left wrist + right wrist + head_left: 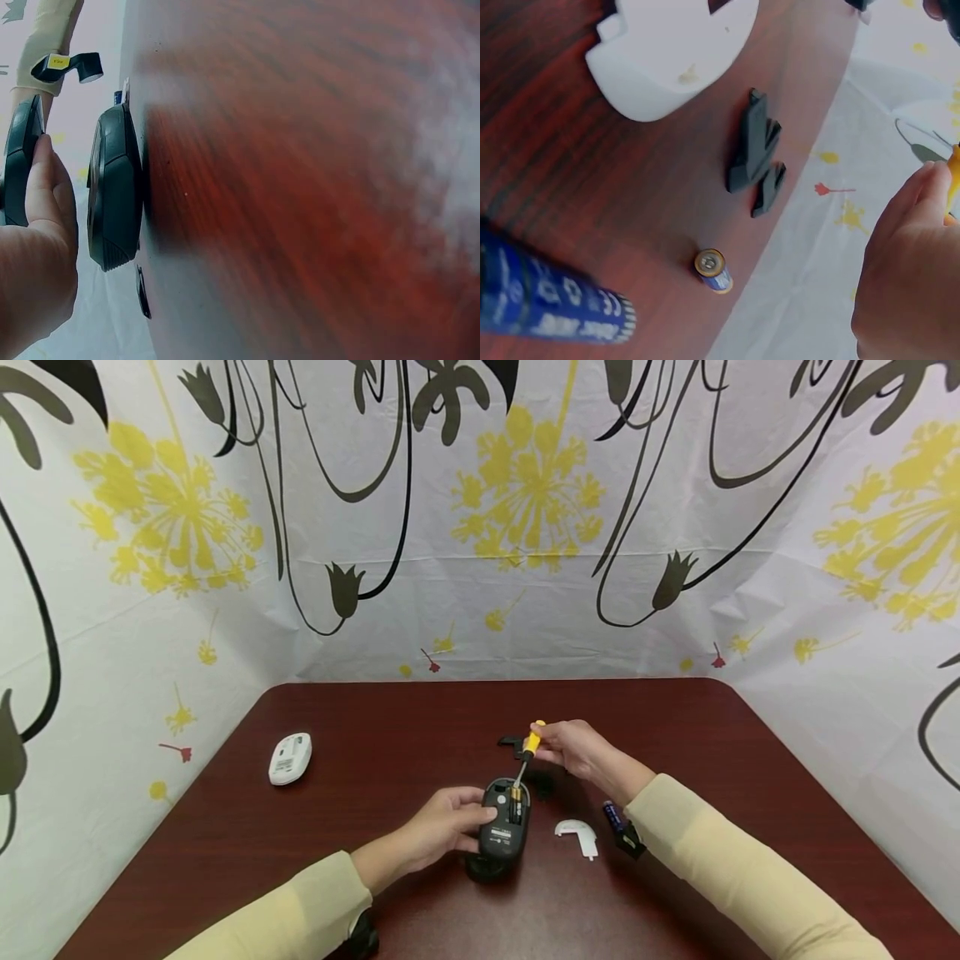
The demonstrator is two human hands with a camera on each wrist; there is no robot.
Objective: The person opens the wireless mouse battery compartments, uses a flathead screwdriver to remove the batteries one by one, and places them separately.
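Observation:
Bottom side up, a black computer mouse [504, 835] rests in my left hand [450, 821], thumb over its underside and fingers beneath. Its battery compartment [515, 808] is uncovered, with a gold-ended battery [516, 793] visible inside. My right hand [576, 747] grips the yellow handle of a screwdriver [533, 742]. The metal shaft slants down to the compartment; whether the tip touches the battery cannot be told. Another black mouse [116, 187] sits on the table below the held one, mostly hidden in the head view.
A white mouse [290, 758] lies upside down at the left. A white cover [577, 837] and a blue battery [612, 814] lie near my right forearm. Black cover pieces [754, 142] and an upright battery [714, 271] are farther back on the dark red table [397, 718].

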